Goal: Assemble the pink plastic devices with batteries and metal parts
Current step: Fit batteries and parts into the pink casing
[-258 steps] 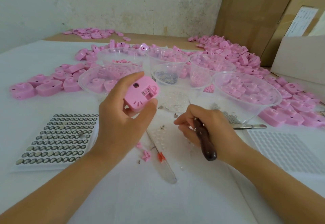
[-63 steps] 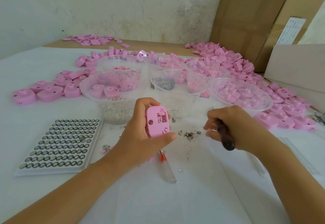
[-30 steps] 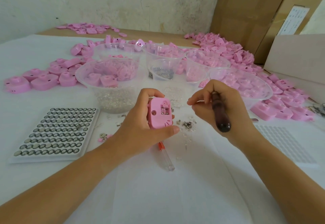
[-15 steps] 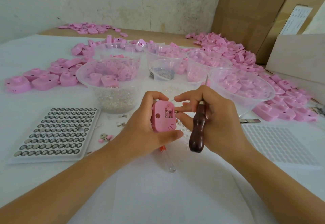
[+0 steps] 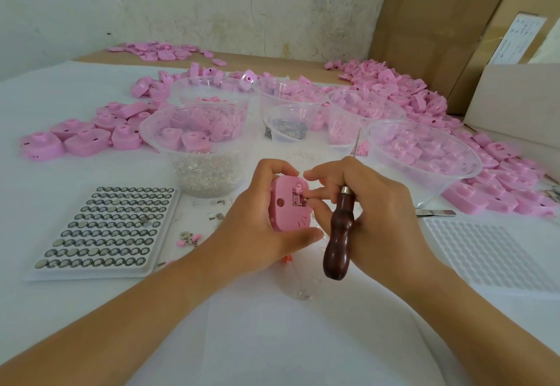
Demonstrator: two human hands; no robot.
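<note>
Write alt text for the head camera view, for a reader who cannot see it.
A person's left hand grips a pink device while the right hand, holding a wooden-handled tool, touches the device's open compartment. On the table lie a tray of button batteries, clear bowls and heaps of pink parts.

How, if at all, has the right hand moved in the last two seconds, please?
Yes: the right hand, gripping the tool, moved left, away from the large bowl at right; its fingers now touch the pink device.

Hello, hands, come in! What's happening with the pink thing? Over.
Left hand grips pink device. Right hand holds wooden-handled tool, fingertips at the device's open compartment. Nothing blocking.
</note>
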